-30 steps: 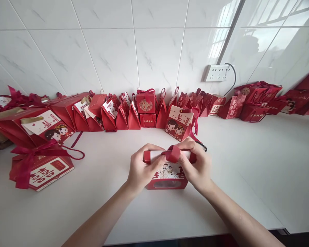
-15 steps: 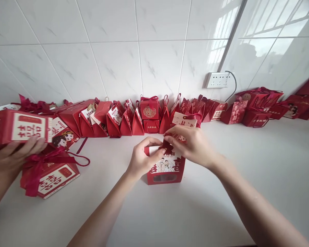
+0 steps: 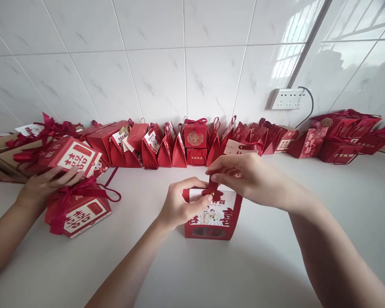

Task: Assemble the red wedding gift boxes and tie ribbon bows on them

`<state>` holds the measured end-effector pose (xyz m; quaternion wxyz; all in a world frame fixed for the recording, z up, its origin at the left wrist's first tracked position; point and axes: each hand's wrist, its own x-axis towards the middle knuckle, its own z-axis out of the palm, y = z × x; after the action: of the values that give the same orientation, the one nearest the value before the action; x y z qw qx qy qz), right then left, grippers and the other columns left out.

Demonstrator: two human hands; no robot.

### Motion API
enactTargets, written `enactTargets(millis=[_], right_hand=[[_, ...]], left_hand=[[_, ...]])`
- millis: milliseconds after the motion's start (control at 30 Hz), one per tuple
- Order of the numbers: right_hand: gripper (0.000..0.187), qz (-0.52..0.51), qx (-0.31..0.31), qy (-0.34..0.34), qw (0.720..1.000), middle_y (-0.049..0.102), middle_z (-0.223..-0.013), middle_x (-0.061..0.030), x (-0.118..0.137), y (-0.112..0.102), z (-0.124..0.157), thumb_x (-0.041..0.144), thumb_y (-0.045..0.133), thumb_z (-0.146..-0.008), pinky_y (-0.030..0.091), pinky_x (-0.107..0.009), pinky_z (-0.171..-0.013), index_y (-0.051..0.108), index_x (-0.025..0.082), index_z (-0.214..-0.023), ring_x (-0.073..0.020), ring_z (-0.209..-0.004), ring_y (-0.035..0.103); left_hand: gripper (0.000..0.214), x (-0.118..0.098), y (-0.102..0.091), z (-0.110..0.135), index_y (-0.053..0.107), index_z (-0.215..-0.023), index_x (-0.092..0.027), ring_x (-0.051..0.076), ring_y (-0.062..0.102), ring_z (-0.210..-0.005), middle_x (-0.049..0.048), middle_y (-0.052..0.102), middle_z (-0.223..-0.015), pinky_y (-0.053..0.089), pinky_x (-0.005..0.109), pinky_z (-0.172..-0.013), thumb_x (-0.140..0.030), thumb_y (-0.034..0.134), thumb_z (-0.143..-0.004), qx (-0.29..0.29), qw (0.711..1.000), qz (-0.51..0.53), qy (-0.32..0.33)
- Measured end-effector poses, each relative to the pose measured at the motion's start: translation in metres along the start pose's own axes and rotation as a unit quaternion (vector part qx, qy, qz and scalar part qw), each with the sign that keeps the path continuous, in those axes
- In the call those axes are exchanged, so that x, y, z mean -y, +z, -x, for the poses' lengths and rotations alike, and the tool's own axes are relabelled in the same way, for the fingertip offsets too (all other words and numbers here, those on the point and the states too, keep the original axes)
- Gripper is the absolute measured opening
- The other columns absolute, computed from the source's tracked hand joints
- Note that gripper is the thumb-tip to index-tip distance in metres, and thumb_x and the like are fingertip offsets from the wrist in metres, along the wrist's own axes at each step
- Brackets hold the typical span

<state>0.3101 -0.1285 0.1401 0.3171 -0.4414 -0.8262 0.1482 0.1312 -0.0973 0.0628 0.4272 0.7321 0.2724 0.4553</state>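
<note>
In front of me a red and white gift box [image 3: 228,224] with a cartoon couple on its front stands upright. My left hand [image 3: 185,204] grips its upper left edge, thumb on the front beside a small gold stud. My right hand [image 3: 244,174] pinches a dark red ribbon strap [image 3: 213,185] at the top of the box. The fingers partly hide the box's upper edge. Just behind my right hand, a cream and red box [image 3: 240,147] is partly covered.
At the left, another person's hand [image 3: 48,186] holds a red box [image 3: 80,158] above a ribbon-tied box [image 3: 86,216]. A row of red gift boxes [image 3: 150,152] lines the tiled wall. More boxes [image 3: 338,149] stand at the right, below a power strip [image 3: 287,99].
My view has shifted slightly left. The ribbon strap now shows more upright between my hands. The other person's box has moved right and tilted, closer above the ribbon-tied box.
</note>
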Motion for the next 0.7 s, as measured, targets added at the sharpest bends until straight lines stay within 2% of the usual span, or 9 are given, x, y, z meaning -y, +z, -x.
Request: enactTargets(millis=[200, 300, 400, 533, 700], right_hand=[[0.008, 0.031, -0.016, -0.018, 0.999, 0.067, -0.067, 0.0010, 0.0080, 0.0006, 0.0047, 0.013, 0.057, -0.082, 0.039, -0.018, -0.041, 0.064, 0.018, -0.082, -0.0089, -0.051, 0.057], [0.002, 0.064, -0.037, -0.014, 0.997, 0.065, -0.063, 0.0011, 0.0100, 0.0015, 0.0055, 0.019, 0.063, -0.080, 0.037, -0.019, -0.041, 0.064, 0.018, -0.079, -0.0090, -0.048, 0.055], [0.004, 0.089, -0.054, -0.007, 0.995, 0.062, -0.059, 0.0016, 0.0087, 0.0022, 0.0052, 0.018, 0.068, -0.076, 0.032, -0.020, -0.038, 0.064, 0.018, -0.074, -0.0084, -0.045, 0.052], [0.014, 0.086, -0.059, -0.024, 0.994, 0.061, -0.058, 0.0023, 0.0062, 0.0040, 0.0035, 0.007, 0.058, -0.078, 0.028, -0.021, -0.038, 0.065, 0.018, -0.072, -0.0076, -0.045, 0.049], [0.022, 0.102, -0.061, -0.073, 0.990, 0.062, -0.061, 0.0012, 0.0081, 0.0058, 0.0038, 0.001, 0.049, -0.076, 0.031, -0.022, -0.045, 0.064, 0.017, -0.071, -0.0085, -0.049, 0.050]], left_hand=[[0.016, -0.0010, 0.0028, -0.0003, 0.070, -0.081, -0.016, 0.018, 0.065, -0.073, 0.0045, 0.070, -0.079, 0.053, 0.026, -0.066, -0.031, 0.070, -0.075, -0.015, 1.000, 0.001, -0.005], [0.014, 0.0000, 0.0059, -0.0003, 0.070, -0.078, -0.017, 0.017, 0.065, -0.070, 0.0033, 0.070, -0.074, 0.054, 0.026, -0.063, -0.031, 0.070, -0.075, -0.034, 0.999, -0.008, -0.003], [0.013, 0.0017, 0.0074, 0.0012, 0.070, -0.075, -0.018, 0.016, 0.065, -0.067, 0.0019, 0.070, -0.072, 0.054, 0.025, -0.061, -0.031, 0.070, -0.074, -0.046, 0.999, -0.011, -0.003], [0.018, 0.0030, 0.0076, 0.0035, 0.070, -0.073, -0.019, 0.016, 0.065, -0.062, 0.0017, 0.070, -0.069, 0.053, 0.025, -0.056, -0.036, 0.072, -0.073, -0.035, 0.999, -0.001, -0.020], [0.020, 0.0032, 0.0076, 0.0033, 0.070, -0.075, -0.018, 0.017, 0.066, -0.066, 0.0021, 0.070, -0.070, 0.053, 0.025, -0.059, -0.036, 0.075, -0.070, -0.038, 0.999, 0.014, -0.027]])
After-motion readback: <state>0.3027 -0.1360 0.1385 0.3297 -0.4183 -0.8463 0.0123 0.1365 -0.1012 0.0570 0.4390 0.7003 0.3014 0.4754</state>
